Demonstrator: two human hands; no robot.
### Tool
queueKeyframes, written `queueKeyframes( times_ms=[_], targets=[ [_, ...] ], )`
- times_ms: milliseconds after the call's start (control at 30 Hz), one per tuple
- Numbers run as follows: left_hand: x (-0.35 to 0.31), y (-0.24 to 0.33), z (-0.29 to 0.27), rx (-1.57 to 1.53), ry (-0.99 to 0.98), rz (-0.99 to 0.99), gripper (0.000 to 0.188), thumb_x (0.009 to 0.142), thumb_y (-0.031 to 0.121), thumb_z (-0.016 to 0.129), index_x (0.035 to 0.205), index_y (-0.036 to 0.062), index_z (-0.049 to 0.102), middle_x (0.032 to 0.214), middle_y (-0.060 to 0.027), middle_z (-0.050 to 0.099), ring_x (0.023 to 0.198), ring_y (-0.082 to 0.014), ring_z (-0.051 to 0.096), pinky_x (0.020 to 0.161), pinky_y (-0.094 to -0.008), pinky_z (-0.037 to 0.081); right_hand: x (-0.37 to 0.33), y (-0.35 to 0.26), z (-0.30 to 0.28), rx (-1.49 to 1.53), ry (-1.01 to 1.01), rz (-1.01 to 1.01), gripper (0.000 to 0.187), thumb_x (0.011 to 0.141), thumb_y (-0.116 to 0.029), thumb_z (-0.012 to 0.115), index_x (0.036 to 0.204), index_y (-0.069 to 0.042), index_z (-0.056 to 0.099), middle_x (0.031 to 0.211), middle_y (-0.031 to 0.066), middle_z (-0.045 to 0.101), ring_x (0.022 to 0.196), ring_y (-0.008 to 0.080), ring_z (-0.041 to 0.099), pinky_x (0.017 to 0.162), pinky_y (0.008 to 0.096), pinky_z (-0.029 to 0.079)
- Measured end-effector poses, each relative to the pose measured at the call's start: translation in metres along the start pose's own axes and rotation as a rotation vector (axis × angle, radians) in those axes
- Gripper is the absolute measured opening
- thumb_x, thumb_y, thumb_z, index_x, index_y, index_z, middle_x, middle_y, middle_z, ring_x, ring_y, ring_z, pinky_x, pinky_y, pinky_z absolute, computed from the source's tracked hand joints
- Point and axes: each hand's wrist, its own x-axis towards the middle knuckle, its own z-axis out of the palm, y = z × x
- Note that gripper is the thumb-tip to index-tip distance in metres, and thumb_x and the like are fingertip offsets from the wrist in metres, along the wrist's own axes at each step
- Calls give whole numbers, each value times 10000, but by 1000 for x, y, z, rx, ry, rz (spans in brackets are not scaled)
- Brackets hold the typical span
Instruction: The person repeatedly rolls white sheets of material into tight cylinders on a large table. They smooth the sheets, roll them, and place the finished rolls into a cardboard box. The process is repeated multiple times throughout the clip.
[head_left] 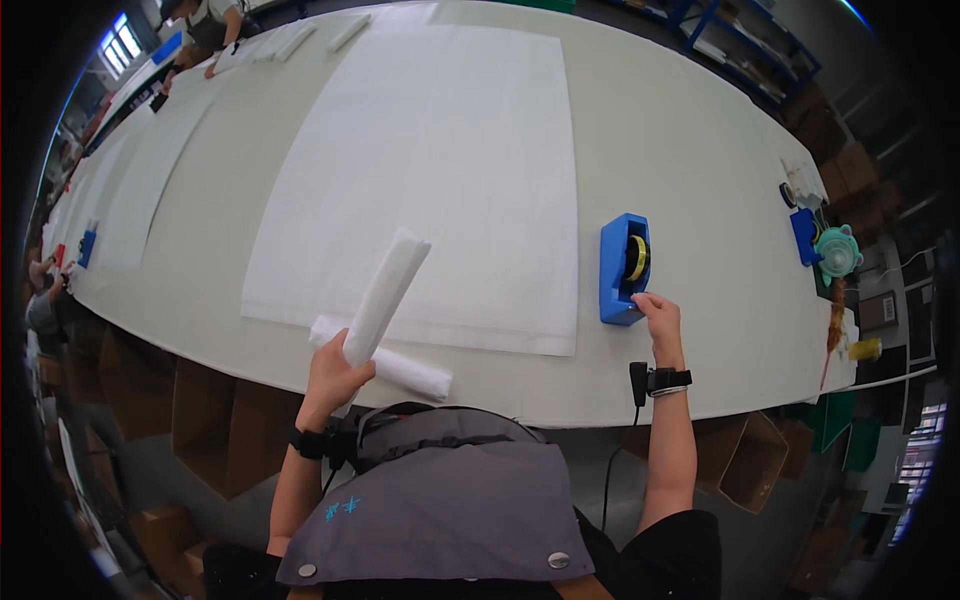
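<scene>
My left hand (335, 375) is closed round the lower part of a white rolled sheet (388, 288), which tilts up and to the right over the table. Under it, by the table's near edge, lies a second white roll (410, 375). My right hand (660, 322) is at the near end of a blue tape dispenser (612, 265), fingers pinched together at its cutting end. A roll of yellowish tape (636, 258) sits in the dispenser. Any tape between my fingertips is too small to make out. A large white sheet (430, 190) lies flat between the hands and the far side.
The pale table (680, 170) bends round me. At its right end stand a green fan (837, 252) and another blue dispenser (803, 236). Several white rolls (294, 42) lie far left, near a co-worker (205, 25). Cardboard boxes (225, 425) stand below the near edge.
</scene>
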Motion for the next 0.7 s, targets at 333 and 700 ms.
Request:
queueKeyframes(
  times_ms=[333,700],
  targets=[
    [4,-4,2,14,15,20,399,729,214,698,1058,-4,643,802,-154,687,721,-279,683,697,-387,541,-27,-33,2,-226,133,29,434,903,-207,733,1227,60,624,893,96,762,825,138,675,817,260,485],
    [7,0,7,-34,-47,-10,408,734,191,690,1081,-18,640,778,-136,674,667,-227,668,658,-372,545,-51,4,12,-81,197,63,431,899,-187,746,1189,-20,474,840,103,743,794,141,662,740,281,472]
  ],
)
